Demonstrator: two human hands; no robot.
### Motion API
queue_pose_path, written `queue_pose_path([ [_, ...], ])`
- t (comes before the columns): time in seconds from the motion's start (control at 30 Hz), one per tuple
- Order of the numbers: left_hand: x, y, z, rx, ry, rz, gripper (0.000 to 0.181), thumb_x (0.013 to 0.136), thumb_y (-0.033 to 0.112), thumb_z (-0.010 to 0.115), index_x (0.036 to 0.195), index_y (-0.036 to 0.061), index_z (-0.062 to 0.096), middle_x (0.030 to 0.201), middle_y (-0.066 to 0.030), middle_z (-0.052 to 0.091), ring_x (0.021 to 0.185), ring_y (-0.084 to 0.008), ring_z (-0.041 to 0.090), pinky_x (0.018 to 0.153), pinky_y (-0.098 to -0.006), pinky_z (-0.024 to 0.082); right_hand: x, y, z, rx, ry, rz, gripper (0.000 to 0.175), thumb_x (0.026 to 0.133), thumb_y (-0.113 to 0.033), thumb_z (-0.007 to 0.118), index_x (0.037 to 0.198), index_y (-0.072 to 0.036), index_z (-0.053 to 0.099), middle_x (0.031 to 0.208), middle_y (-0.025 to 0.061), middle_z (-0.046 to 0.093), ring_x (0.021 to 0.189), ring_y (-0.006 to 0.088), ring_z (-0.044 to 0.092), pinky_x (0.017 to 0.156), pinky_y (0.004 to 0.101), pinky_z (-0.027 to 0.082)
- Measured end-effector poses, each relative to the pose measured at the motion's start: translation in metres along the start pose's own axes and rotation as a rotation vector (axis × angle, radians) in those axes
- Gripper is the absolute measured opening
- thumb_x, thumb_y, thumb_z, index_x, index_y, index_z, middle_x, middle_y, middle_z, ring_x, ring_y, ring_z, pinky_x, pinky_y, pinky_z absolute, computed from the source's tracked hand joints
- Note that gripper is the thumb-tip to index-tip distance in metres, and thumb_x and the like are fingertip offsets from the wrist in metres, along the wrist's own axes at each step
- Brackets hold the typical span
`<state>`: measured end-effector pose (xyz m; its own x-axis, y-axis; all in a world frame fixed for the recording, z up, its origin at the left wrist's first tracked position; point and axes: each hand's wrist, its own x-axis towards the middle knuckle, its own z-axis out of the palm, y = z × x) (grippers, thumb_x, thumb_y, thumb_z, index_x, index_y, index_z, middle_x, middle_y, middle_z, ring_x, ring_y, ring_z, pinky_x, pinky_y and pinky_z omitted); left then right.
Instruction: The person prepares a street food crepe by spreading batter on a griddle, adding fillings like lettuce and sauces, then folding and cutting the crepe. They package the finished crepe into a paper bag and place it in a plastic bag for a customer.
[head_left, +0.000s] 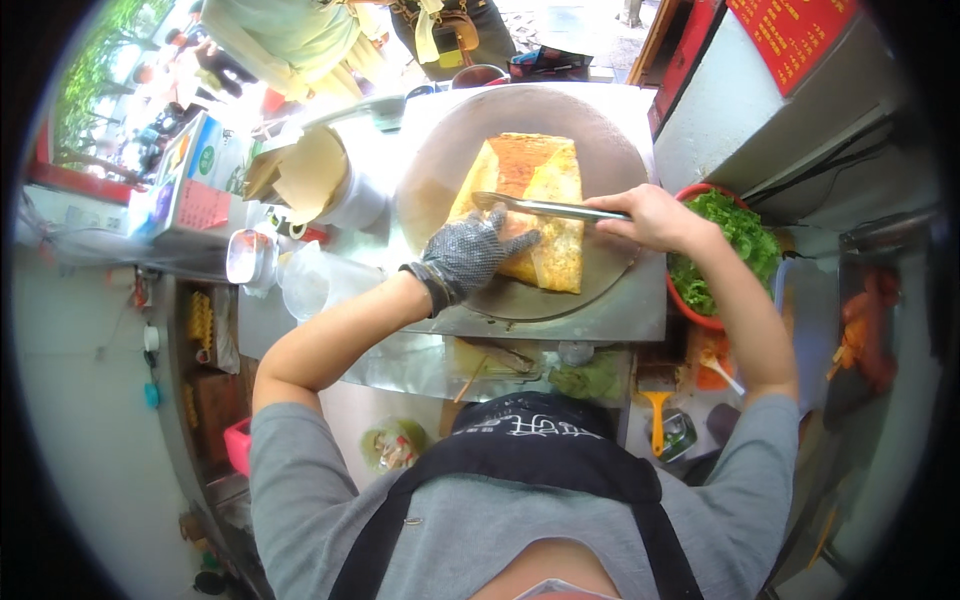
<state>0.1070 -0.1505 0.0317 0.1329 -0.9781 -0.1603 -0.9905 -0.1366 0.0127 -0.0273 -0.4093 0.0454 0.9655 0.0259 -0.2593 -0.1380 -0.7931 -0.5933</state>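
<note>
A folded, browned pancake with red-orange sauce on its upper part lies on a round griddle plate. My left hand, in a grey speckled glove, rests at the pancake's left side, its fingers spread towards the middle. Whether those fingers grip an edge of the pancake cannot be told. My right hand holds a long metal utensil, which looks like tongs or a spatula. The utensil lies level across the pancake, its rounded end just above my gloved fingers.
Right of the griddle stands a red basin of lettuce. A yellow-handled brush lies below it. On the left are paper bags in a white container, a clear plastic jug and a white tub. People stand beyond the counter.
</note>
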Motion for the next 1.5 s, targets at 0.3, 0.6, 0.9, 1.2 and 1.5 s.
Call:
queue_pose_path([
  [0.3, -0.040, 0.025, 0.010, -0.108, 0.029, -0.048, 0.076, 0.074, 0.031, 0.070, 0.143, 0.0265, 0.036, 0.134, -0.0319, 0.038, 0.120, -0.0500, 0.042, 0.102, -0.0510, 0.037, -0.043, -0.014, 0.037, 0.147, -0.031, 0.055, 0.039, 0.087, -0.022, 0.063, 0.125, -0.014, 0.058, 0.088, 0.0168, 0.068, 0.071, 0.0239, 0.065, 0.073, 0.0328, 0.050],
  [0.6, -0.049, 0.025, 0.029, 0.099, 0.154, 0.030, 0.053, 0.083, 0.021, 0.055, 0.135, 0.0310, 0.048, 0.119, -0.0248, 0.051, 0.107, -0.0398, 0.052, 0.094, -0.0486, 0.045, -0.085, 0.005, 0.051, 0.161, 0.263, 0.035, 0.057, 0.076, -0.015, 0.072, 0.130, -0.015, 0.053, 0.073, 0.0075, 0.055, 0.060, 0.0204, 0.055, 0.061, 0.0309, 0.049],
  [0.9, -0.040, 0.011, 0.027, -0.032, 0.035, 0.071, 0.063, 0.081, 0.017, 0.060, 0.138, 0.0330, 0.042, 0.124, -0.0247, 0.049, 0.110, -0.0379, 0.053, 0.096, -0.0443, 0.045, -0.175, 0.075, 0.076, -0.652, 0.617, -0.254, 0.053, 0.068, -0.006, 0.069, 0.118, -0.020, 0.064, 0.087, 0.0021, 0.057, 0.067, 0.0162, 0.056, 0.057, 0.0277, 0.046],
  [1.2, -0.030, 0.000, 0.006, -0.235, -0.059, 0.097, 0.078, 0.071, 0.014, 0.070, 0.140, 0.0315, 0.039, 0.126, -0.0221, 0.049, 0.113, -0.0363, 0.052, 0.094, -0.0412, 0.046, -0.138, 0.045, 0.084, -0.667, 0.609, -0.411, 0.048, 0.072, -0.007, 0.063, 0.118, -0.023, 0.065, 0.087, 0.0014, 0.056, 0.067, 0.0140, 0.056, 0.057, 0.0264, 0.047],
  [1.5, 0.033, -0.041, -0.025, -0.492, -0.603, 0.146, 0.086, 0.063, 0.034, 0.083, 0.139, 0.0243, 0.043, 0.109, -0.0207, 0.060, 0.097, -0.0359, 0.060, 0.089, -0.0392, 0.048, -0.117, 0.033, 0.057, -0.098, 0.286, -0.166, 0.059, 0.069, -0.007, 0.070, 0.126, -0.017, 0.058, 0.077, 0.0057, 0.056, 0.067, 0.0214, 0.058, 0.060, 0.0330, 0.049],
])
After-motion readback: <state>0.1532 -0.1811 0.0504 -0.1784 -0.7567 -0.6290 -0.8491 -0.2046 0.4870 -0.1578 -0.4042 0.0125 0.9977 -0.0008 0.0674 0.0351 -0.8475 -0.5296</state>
